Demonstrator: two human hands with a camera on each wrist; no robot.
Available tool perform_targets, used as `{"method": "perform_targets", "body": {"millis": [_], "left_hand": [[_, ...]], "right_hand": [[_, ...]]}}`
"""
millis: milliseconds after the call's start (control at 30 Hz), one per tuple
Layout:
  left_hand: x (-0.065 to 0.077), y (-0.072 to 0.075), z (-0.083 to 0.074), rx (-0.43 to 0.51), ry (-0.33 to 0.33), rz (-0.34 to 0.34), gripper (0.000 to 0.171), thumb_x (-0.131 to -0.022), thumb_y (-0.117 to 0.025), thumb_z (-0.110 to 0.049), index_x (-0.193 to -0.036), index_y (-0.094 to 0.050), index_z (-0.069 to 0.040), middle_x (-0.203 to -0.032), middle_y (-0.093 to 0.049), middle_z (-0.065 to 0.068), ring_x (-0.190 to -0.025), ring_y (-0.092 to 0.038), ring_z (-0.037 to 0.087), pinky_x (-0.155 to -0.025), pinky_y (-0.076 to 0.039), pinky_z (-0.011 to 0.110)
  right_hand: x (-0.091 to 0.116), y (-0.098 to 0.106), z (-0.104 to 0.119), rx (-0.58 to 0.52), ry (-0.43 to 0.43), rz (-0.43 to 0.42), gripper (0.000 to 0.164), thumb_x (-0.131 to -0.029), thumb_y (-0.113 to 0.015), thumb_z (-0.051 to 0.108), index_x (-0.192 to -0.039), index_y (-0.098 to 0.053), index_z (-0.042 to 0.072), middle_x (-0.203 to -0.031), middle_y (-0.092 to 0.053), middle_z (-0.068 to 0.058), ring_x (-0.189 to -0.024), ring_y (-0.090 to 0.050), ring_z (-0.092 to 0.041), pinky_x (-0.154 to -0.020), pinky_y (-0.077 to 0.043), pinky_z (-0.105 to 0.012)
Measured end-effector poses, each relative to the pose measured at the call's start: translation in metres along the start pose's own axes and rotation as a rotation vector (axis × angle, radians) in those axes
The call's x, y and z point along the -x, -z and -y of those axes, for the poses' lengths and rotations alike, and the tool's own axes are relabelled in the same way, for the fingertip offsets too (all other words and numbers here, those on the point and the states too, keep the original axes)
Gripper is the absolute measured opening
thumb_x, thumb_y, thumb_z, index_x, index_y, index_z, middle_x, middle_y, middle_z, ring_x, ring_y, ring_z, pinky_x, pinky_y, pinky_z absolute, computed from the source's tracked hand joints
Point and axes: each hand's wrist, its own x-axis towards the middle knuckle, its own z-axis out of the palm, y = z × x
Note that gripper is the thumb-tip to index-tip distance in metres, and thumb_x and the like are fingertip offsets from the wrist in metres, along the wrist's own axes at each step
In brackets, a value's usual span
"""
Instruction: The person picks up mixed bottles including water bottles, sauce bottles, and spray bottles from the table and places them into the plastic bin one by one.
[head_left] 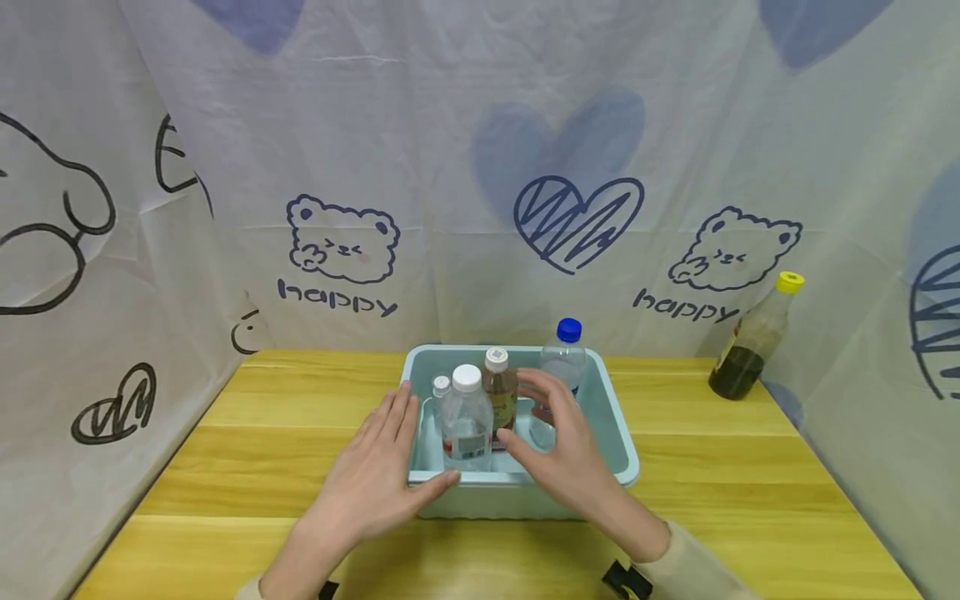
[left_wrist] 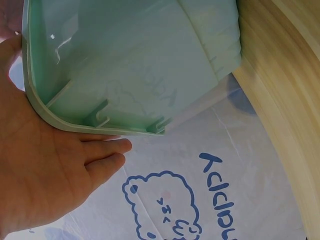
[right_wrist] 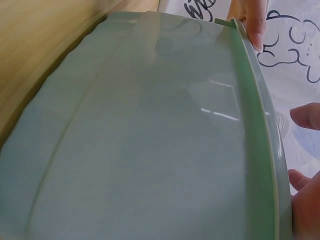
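A pale green plastic bin [head_left: 510,500] holds several bottles, all standing upright. My left hand [head_left: 378,471] rests along the bin's front left corner, fingers straight on the left rim and thumb on the front rim. Near its thumb stands a clear bottle [head_left: 467,417] with a white cap; a smaller white-capped bottle [head_left: 441,387] is partly hidden behind it. My right hand [head_left: 566,446] is over the bin, fingers loosely bent beside a brown bottle [head_left: 501,385] and apparently not gripping it. Partly behind that hand is a clear bottle with a blue cap [head_left: 569,330].
At the back right of the wooden table [head_left: 300,483], a bottle of dark liquid with a yellow cap [head_left: 742,358] stands near the curtain. The white printed curtain [head_left: 450,167] hangs around the table's back and sides.
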Motion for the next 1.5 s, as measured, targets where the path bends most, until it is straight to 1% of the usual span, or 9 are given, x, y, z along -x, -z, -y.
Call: {"method": "perform_targets", "body": {"millis": [133, 200, 267, 400, 500, 633, 933, 1200, 1500], "left_hand": [[0.000, 0.000, 0.000, 0.007, 0.005, 0.001, 0.112, -0.093, -0.050, -0.079, -0.160, -0.028, 0.007, -0.170, -0.018, 0.023, -0.157, -0.021, 0.040, -0.126, -0.027, 0.051], [0.000, 0.000, -0.001, 0.008, 0.007, 0.003, 0.112, -0.093, -0.050, -0.079, -0.160, -0.028, 0.007, -0.170, -0.017, 0.023, -0.157, -0.021, 0.039, -0.125, -0.027, 0.051], [0.000, 0.000, -0.001, 0.008, 0.007, 0.005, 0.112, -0.093, -0.049, -0.080, -0.160, -0.028, 0.007, -0.171, -0.017, 0.023, -0.157, -0.020, 0.039, -0.126, -0.026, 0.051], [0.000, -0.001, -0.001, 0.006, 0.010, 0.014, 0.111, -0.093, -0.048, -0.080, -0.161, -0.027, 0.007, -0.171, -0.016, 0.022, -0.158, -0.018, 0.038, -0.126, -0.026, 0.051], [0.000, -0.001, -0.001, 0.006, 0.013, 0.022, 0.112, -0.093, -0.047, -0.080, -0.161, -0.026, 0.006, -0.171, -0.015, 0.022, -0.158, -0.018, 0.038, -0.126, -0.025, 0.051], [0.000, 0.000, -0.001, 0.001, 0.013, 0.023, 0.112, -0.093, -0.046, -0.081, -0.161, -0.026, 0.006, -0.171, -0.015, 0.023, -0.157, -0.018, 0.039, -0.126, -0.025, 0.051], [0.000, 0.000, -0.001, 0.000, 0.016, 0.024, 0.112, -0.093, -0.046, -0.081, -0.161, -0.024, 0.005, -0.171, -0.014, 0.022, -0.158, -0.018, 0.038, -0.126, -0.024, 0.051], [-0.001, 0.000, -0.002, -0.003, 0.010, 0.021, 0.112, -0.094, -0.044, -0.081, -0.161, -0.026, 0.006, -0.171, -0.016, 0.022, -0.157, -0.019, 0.039, -0.125, -0.026, 0.051], [-0.001, -0.001, -0.001, -0.002, 0.014, 0.011, 0.112, -0.093, -0.047, -0.081, -0.160, -0.028, 0.006, -0.171, -0.016, 0.022, -0.157, -0.020, 0.039, -0.125, -0.026, 0.051]], "right_hand": [[0.005, 0.006, -0.005, -0.003, 0.056, -0.051, 0.070, -0.092, -0.079, 0.009, -0.153, -0.045, 0.007, -0.153, -0.048, -0.010, -0.134, -0.056, -0.033, -0.104, -0.053, -0.057], [0.008, 0.010, -0.007, -0.001, 0.076, -0.075, 0.069, -0.092, -0.078, 0.008, -0.152, -0.045, 0.007, -0.154, -0.049, -0.009, -0.134, -0.057, -0.033, -0.105, -0.052, -0.055], [0.011, 0.014, -0.010, 0.005, 0.088, -0.100, 0.069, -0.092, -0.078, 0.006, -0.153, -0.046, 0.008, -0.154, -0.050, -0.008, -0.134, -0.057, -0.032, -0.106, -0.052, -0.051], [0.017, 0.023, -0.015, 0.027, 0.100, -0.146, 0.069, -0.092, -0.077, 0.003, -0.154, -0.046, 0.012, -0.155, -0.050, -0.007, -0.134, -0.057, -0.028, -0.109, -0.051, -0.035], [0.020, 0.029, -0.019, 0.035, 0.115, -0.173, 0.070, -0.091, -0.077, 0.000, -0.153, -0.047, 0.012, -0.154, -0.051, -0.009, -0.135, -0.056, -0.025, -0.110, -0.050, -0.031], [0.024, 0.037, -0.023, 0.046, 0.150, -0.214, 0.068, -0.089, -0.076, -0.005, -0.150, -0.049, 0.004, -0.154, -0.051, -0.010, -0.135, -0.055, -0.022, -0.110, -0.050, -0.030], [0.023, 0.055, -0.049, 0.030, 0.319, -0.348, 0.070, -0.080, -0.072, -0.016, -0.146, -0.052, -0.004, -0.153, -0.051, -0.021, -0.134, -0.056, -0.021, -0.110, -0.049, -0.027], [0.020, 0.072, -0.068, 0.107, 0.304, -0.451, 0.064, -0.081, -0.068, -0.020, -0.142, -0.051, -0.011, -0.152, -0.049, -0.026, -0.134, -0.057, -0.017, -0.109, -0.048, -0.023], [0.012, 0.098, -0.083, 0.177, 0.292, -0.554, 0.062, -0.086, -0.065, -0.018, -0.145, -0.049, -0.010, -0.151, -0.049, -0.028, -0.134, -0.057, -0.015, -0.110, -0.046, -0.020]]}}
